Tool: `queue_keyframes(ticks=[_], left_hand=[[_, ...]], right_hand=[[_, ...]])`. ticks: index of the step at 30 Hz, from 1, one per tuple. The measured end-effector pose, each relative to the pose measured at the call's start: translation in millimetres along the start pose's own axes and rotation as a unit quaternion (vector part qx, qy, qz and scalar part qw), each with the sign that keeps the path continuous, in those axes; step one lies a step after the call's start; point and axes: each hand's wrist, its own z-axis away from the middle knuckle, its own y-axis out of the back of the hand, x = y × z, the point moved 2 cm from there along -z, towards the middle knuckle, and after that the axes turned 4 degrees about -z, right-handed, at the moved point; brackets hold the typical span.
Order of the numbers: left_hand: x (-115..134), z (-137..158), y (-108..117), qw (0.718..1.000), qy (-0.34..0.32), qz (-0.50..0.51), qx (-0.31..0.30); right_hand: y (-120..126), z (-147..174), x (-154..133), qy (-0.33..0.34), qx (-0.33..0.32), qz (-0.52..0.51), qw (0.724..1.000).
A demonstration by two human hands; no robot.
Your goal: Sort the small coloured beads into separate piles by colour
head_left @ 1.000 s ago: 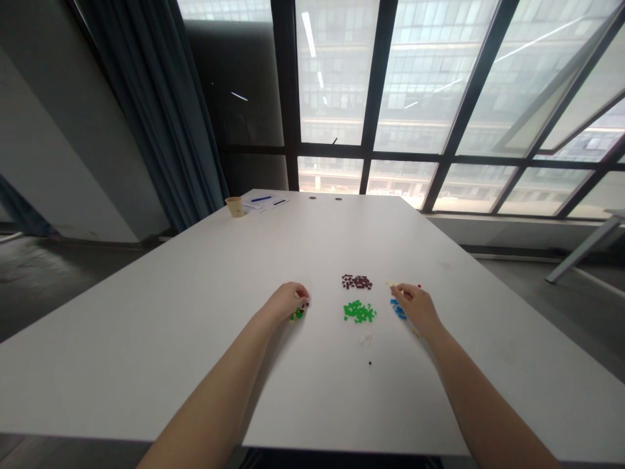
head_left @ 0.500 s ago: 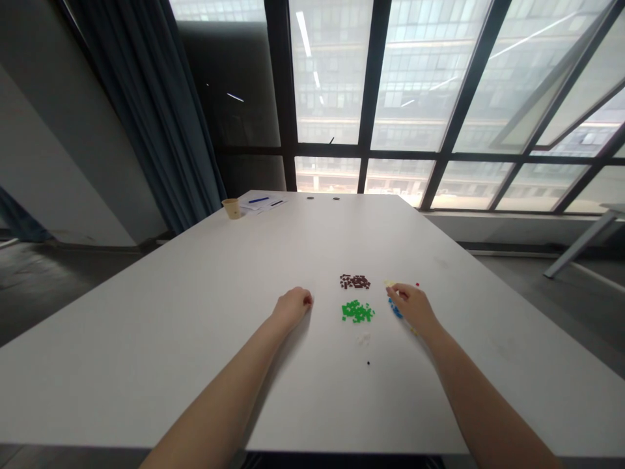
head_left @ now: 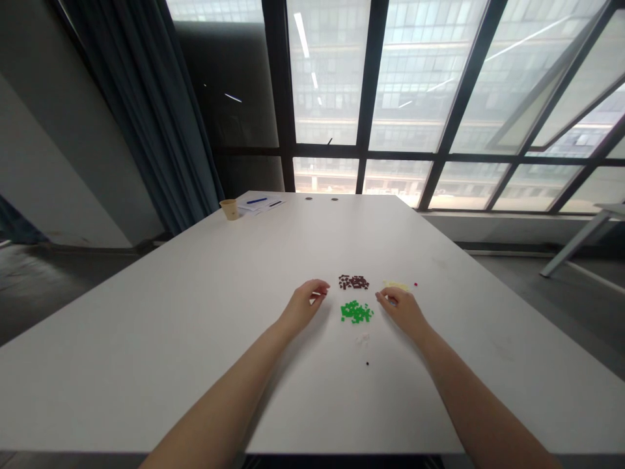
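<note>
My left hand (head_left: 306,302) is just above the table, left of a pile of small dark brown pieces (head_left: 354,282). Its thumb and fingers curl together, and whatever may be between them is too small to make out. On the other side, my right hand (head_left: 402,309) pinches with its fingertips near a pile of small green pieces (head_left: 356,312); anything in the pinch is hidden. Pale yellow pieces (head_left: 396,285) lie just beyond my right hand, with one red piece (head_left: 415,284) to their right. My right hand hides most of the blue pieces.
Closer to me lie a few whitish pieces (head_left: 362,339) and one tiny black piece (head_left: 368,363). A paper cup (head_left: 229,210) stands at the table's far left, beside papers (head_left: 263,207) with a blue pen (head_left: 256,200). The white table (head_left: 205,312) reaches toward the windows.
My left hand has moved right and slightly away from me, its fingers stretching out of a tighter curl. My right hand has shifted left, toward the green pile.
</note>
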Motion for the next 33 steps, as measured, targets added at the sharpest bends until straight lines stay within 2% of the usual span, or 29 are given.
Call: queue_keyframes(ticks=[4, 8, 13, 18, 24, 33], left_hand=[[13.5, 6.3, -6.8, 0.998, -0.065, 0.012, 0.017], [19.6, 12.8, -10.0, 0.988, -0.152, -0.019, 0.031], [26.0, 17.3, -11.4, 0.972, -0.230, -0.043, 0.022], [25.2, 18.2, -15.0, 0.970, -0.242, -0.035, 0.015], [20.3, 18.5, -18.4, 0.974, -0.226, -0.007, 0.011], [19.6, 18.4, -25.1, 0.980, -0.195, 0.027, -0.008]], right_hand=[[-13.9, 5.2, -16.4, 0.041, -0.043, -0.034, 0.998], [-23.7, 10.6, -35.7, 0.077, -0.075, -0.052, 0.993], [-25.9, 14.6, -48.8, 0.108, -0.076, -0.072, 0.989], [-22.5, 15.8, -53.4, 0.118, -0.037, -0.098, 0.987], [-20.7, 17.1, -57.1, 0.135, 0.020, -0.115, 0.984], [-22.9, 20.2, -61.4, 0.158, 0.027, -0.126, 0.979]])
